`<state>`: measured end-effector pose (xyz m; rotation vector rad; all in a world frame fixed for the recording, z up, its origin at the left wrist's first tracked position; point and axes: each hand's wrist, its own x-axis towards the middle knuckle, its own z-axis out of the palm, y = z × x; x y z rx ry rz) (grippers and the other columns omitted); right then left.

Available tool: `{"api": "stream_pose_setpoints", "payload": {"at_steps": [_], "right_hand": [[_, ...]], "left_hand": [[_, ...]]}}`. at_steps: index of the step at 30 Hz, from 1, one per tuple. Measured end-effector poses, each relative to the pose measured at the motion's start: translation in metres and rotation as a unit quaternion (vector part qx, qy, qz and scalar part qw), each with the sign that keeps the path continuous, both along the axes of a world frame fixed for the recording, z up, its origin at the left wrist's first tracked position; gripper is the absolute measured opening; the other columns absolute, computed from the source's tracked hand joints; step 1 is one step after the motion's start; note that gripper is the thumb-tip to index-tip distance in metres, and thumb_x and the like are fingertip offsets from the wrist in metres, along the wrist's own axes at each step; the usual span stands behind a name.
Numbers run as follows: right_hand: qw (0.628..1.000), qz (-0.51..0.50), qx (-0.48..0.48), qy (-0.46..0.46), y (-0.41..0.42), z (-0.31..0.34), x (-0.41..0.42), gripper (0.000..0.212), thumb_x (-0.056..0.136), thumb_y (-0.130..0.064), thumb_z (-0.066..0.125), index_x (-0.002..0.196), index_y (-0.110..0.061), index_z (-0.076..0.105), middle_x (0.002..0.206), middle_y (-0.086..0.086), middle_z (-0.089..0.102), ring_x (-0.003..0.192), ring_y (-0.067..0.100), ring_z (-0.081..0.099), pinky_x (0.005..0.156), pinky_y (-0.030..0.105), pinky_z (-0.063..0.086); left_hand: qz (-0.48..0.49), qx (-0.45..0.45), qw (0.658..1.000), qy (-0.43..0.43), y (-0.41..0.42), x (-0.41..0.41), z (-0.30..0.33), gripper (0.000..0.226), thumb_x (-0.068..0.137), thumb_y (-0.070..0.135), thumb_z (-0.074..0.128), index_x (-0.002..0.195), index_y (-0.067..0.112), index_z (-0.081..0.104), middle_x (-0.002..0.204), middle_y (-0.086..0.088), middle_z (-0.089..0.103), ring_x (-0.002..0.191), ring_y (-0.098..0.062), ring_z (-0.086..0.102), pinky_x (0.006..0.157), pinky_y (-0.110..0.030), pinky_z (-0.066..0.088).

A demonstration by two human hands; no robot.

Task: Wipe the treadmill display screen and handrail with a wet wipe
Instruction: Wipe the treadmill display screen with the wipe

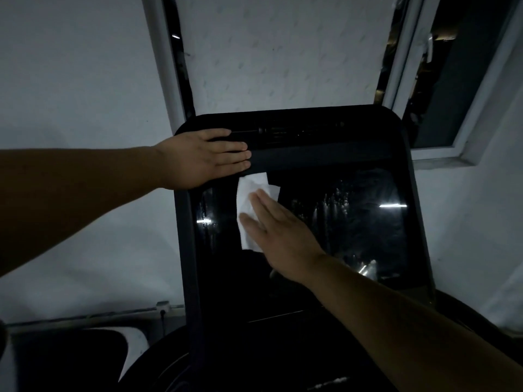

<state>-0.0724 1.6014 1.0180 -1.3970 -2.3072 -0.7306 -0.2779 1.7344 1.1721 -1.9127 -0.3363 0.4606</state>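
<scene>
I press the wet wipe flat under my right hand, fingers straight; unwiped display screen lies rightward. Left hand rests flat above.

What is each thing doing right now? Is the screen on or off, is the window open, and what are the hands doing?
Display screen: dark, off, with wet streaks.
Wet wipe: unfolded, pressed flat on the screen's upper left.
Right hand: fingers straight, pressing the wipe.
Left hand: flat, resting on the console's top left corner.
Window: open.
</scene>
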Motion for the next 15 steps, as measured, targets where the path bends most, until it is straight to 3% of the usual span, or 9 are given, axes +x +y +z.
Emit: {"api": "stream_pose_setpoints", "payload": {"at_steps": [4, 6, 11, 15], "right_hand": [[0.998, -0.051, -0.014, -0.038, -0.016, -0.016, 0.052, 0.067, 0.085, -0.005, 0.052, 0.151, -0.009, 0.036, 0.163, 0.028, 0.018, 0.153, 0.040, 0.010, 0.114, 0.052, 0.037], [0.998, -0.065, -0.014, -0.024, -0.021, -0.019, 0.058, 0.071, 0.083, -0.004, 0.058, 0.151, -0.007, 0.037, 0.162, 0.030, 0.019, 0.153, 0.041, 0.012, 0.112, 0.052, 0.040], [0.998, -0.054, -0.001, 0.021, -0.011, -0.013, 0.027, 0.069, 0.082, -0.005, 0.064, 0.147, -0.005, 0.043, 0.160, 0.030, 0.026, 0.151, 0.042, 0.018, 0.112, 0.053, 0.041], [0.999, -0.033, 0.015, 0.013, 0.006, -0.008, 0.012, 0.060, 0.089, -0.008, 0.056, 0.147, -0.005, 0.044, 0.159, 0.031, 0.028, 0.152, 0.042, 0.017, 0.114, 0.053, 0.039]], "left_hand": [[-0.009, -0.002, 1.000, -0.014, 0.002, -0.001, -0.006, 0.066, 0.107, 0.023, 0.018, 0.157, 0.016, -0.025, 0.169, -0.006, -0.018, 0.156, -0.025, -0.016, 0.126, -0.049, -0.010], [-0.014, -0.008, 0.999, -0.032, 0.000, -0.002, -0.010, 0.065, 0.108, 0.021, 0.018, 0.158, 0.015, -0.023, 0.169, -0.007, -0.017, 0.156, -0.025, -0.015, 0.126, -0.049, -0.010], [-0.033, -0.036, 0.995, -0.092, -0.003, -0.002, -0.022, 0.060, 0.109, 0.019, 0.018, 0.161, 0.012, -0.011, 0.172, -0.009, -0.005, 0.158, -0.027, -0.006, 0.128, -0.047, -0.001], [-0.030, -0.055, 0.992, -0.113, -0.006, -0.001, -0.023, 0.060, 0.107, 0.020, 0.016, 0.162, 0.013, -0.007, 0.172, -0.008, -0.005, 0.158, -0.026, -0.005, 0.128, -0.045, -0.001]]}}
